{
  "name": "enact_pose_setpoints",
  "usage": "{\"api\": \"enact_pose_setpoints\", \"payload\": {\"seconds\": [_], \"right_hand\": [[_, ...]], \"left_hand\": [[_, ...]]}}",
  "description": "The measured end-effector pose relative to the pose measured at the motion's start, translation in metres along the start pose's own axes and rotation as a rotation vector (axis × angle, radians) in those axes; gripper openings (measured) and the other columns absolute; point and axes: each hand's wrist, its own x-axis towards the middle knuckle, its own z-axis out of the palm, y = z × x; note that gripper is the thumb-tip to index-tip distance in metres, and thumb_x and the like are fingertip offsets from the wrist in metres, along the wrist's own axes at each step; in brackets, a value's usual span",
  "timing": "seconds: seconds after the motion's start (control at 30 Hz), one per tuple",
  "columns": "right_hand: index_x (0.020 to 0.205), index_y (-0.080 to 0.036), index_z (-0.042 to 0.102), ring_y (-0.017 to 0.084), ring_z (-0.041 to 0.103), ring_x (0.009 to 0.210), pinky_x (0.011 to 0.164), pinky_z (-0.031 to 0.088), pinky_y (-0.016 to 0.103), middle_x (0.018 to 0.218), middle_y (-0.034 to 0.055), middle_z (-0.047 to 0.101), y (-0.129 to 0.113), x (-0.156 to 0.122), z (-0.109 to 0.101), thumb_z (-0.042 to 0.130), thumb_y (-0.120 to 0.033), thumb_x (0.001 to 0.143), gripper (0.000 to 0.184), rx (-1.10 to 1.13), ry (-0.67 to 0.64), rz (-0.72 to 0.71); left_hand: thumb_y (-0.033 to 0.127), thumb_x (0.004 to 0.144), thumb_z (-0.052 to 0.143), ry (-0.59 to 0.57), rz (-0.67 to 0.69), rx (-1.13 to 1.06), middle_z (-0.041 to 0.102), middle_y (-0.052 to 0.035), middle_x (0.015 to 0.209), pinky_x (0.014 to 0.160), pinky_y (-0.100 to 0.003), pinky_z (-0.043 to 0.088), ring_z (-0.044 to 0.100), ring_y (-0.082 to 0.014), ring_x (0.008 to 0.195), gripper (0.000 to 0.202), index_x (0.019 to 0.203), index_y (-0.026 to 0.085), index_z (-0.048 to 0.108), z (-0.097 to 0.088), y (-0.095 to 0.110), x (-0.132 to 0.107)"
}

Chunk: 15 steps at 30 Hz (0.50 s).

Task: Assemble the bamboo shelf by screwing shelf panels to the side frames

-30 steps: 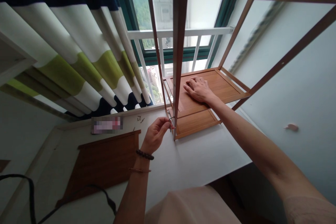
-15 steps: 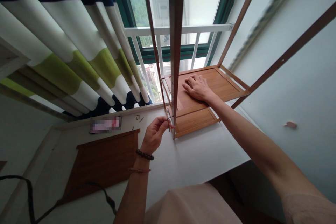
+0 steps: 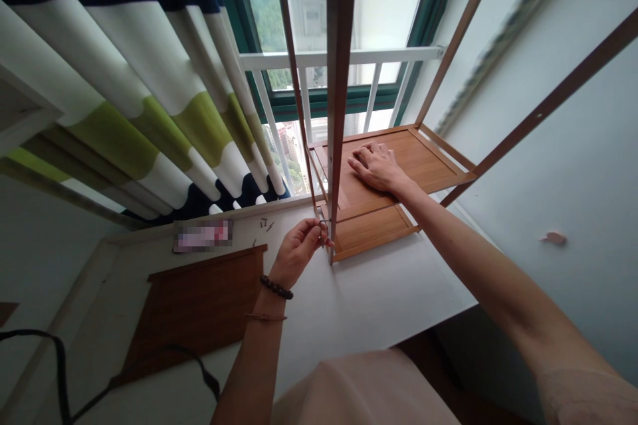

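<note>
A brown wooden shelf unit (image 3: 340, 93) stands on the white surface before the window. My left hand (image 3: 302, 241) is closed, pinching a small metal hex key (image 3: 323, 220) whose tip meets the near left post at the height of the middle shelf. My fingers hide most of the key. On the wooden shelf board (image 3: 419, 153) my right hand (image 3: 376, 166) lies palm down, its fingers spread and slightly bent, gripping nothing. Below it, a lower shelf board (image 3: 373, 234) spans the posts near the white surface.
A loose wooden panel (image 3: 199, 309) lies left of my left arm. Several screws (image 3: 264, 222) and a blurred-out flat item (image 3: 202, 236) are beyond it. A striped curtain (image 3: 149, 99) hangs at left, a white railing (image 3: 371, 56) crosses the window. A black strap (image 3: 60, 372) shows lower left.
My left hand and the hex key have turned slightly at the post. The right hand stays on the shelf board. The whole view has shifted a little.
</note>
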Motion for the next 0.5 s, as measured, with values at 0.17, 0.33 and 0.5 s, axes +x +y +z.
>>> {"api": "enact_pose_setpoints", "payload": {"seconds": [0.17,0.33,0.5], "right_hand": [[0.112,-0.022,0.056,0.032,0.043,0.108,0.089,0.033,0.049,0.118,0.0118,0.051,0.000,0.000,0.000,0.026,-0.056,0.089,0.051,0.004,0.007,-0.003],[0.111,-0.022,0.056,0.032,0.044,0.107,0.088,0.034,0.049,0.117,0.0118,0.051,0.000,0.000,0.000,0.026,-0.056,0.089,0.051,0.003,0.007,-0.005],[0.111,-0.022,0.056,0.032,0.044,0.107,0.088,0.034,0.049,0.117,0.0119,0.051,0.000,0.000,-0.001,0.025,-0.055,0.089,0.050,0.002,0.002,-0.002]], "left_hand": [[0.032,0.080,0.061,0.130,0.073,0.196,0.061,-0.0006,0.079,0.078,-0.033,0.051,0.061,-0.0120,0.071,0.021,0.091,0.015,0.055,0.001,-0.001,-0.004],[0.032,0.081,0.059,0.234,0.168,0.541,0.064,-0.0028,0.083,0.076,-0.030,0.053,0.065,-0.0154,0.079,0.021,0.094,0.016,0.059,0.009,0.009,-0.013],[0.030,0.085,0.054,0.181,0.236,0.659,0.062,-0.0023,0.080,0.071,-0.026,0.052,0.064,-0.0139,0.075,0.017,0.090,0.016,0.061,0.017,0.016,-0.015]]}}
